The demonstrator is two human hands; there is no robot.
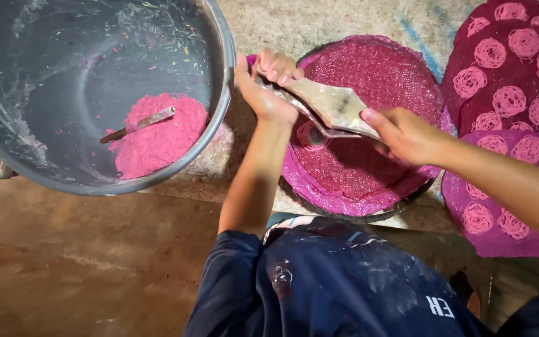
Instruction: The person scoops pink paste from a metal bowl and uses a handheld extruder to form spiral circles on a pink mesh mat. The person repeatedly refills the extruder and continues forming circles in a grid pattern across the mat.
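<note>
Over the round pink mesh tray [369, 168], I see my two hands holding a flat, worn wooden press tool [325, 103] with a pointed end. My left hand [268, 84] is closed tight around one end of the tool, near the rim of the big grey bowl [223, 100]. My right hand [407, 134] grips the other end, with the thumb on top. Both arms reach forward from my dark blue shirt [338, 281]. The left arm goes nearly straight up the picture, and the right arm comes in from the side.

Under the tool, one small pink swirl of noodle strands [310, 136] lies on the mesh tray. I think it is the first one there, because the other parts of that tray have no swirls. So this tray is only just started.

Beside it, on the right, a stack of pink mesh trays [506, 87] is covered with many round swirls. Those look done.

The big grey bowl has a lump of pink dough [157, 140] at the bottom, with a thin metal scraper [138, 123] lying on it. So some dough is left to use. I cannot tell how much dough is inside the tool.
</note>
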